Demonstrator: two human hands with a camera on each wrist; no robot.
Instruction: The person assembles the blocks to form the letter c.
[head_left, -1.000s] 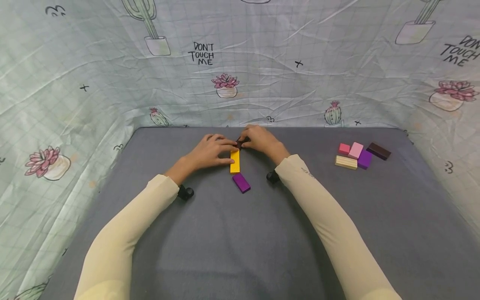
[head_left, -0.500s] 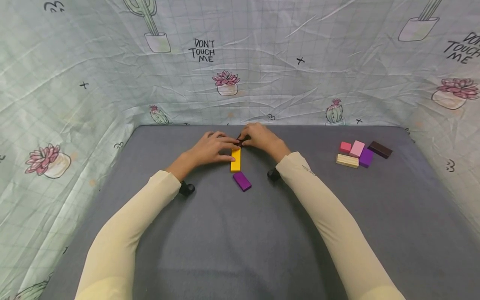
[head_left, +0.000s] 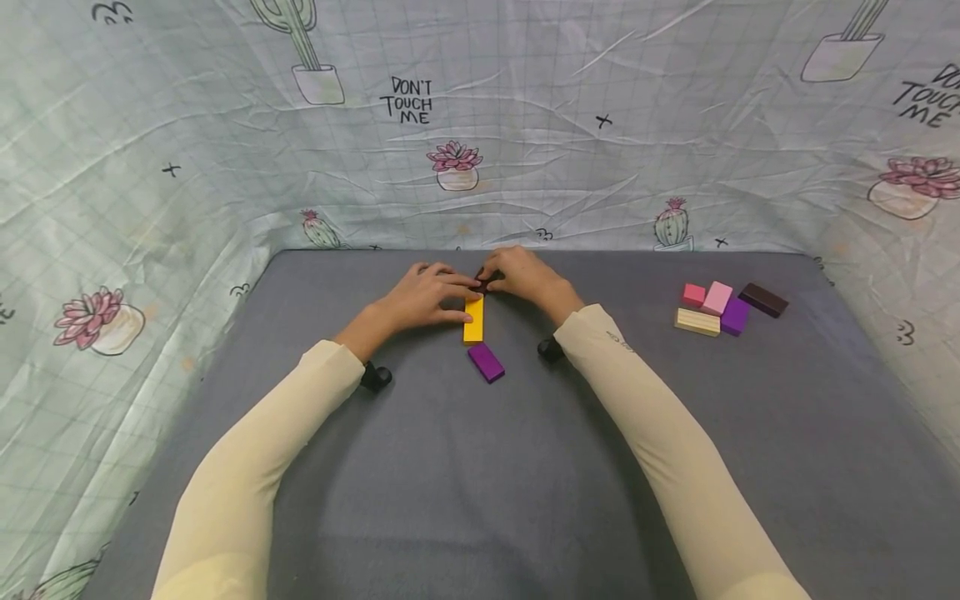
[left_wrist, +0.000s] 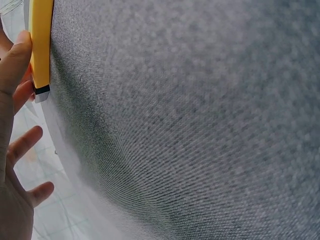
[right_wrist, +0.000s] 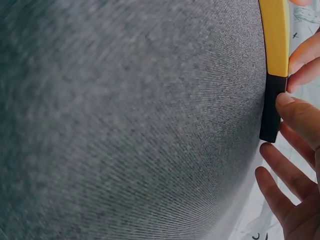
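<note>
The dark block [right_wrist: 271,112] lay on the desk [head_left: 420,467] near its far side, one end set against the end of the yellow block [right_wrist: 276,37]. The right hand [head_left: 527,277] grasped it, thumb on one side and index finger on the other, while two more of its fingers spread loosely below in the right wrist view. The left hand [head_left: 420,297] had its fingers extended and relaxed, thumb and fingertips resting on the yellow block without clenching. The yellow block ran lengthwise toward the person, and a purple block [head_left: 486,363] lay slantwise just beyond its near end; whether they touched could not be told.

Well off to the right sat a loose group: a red block [head_left: 693,294], a pink block [head_left: 717,297], a violet block [head_left: 735,317] and a pale wooden block [head_left: 697,322] close together, with a brown block [head_left: 763,300] beside them. Both arms wore cream sleeves [head_left: 225,467]. Behind the desk hung a wrinkled cloth [head_left: 540,92] printed with potted plants.
</note>
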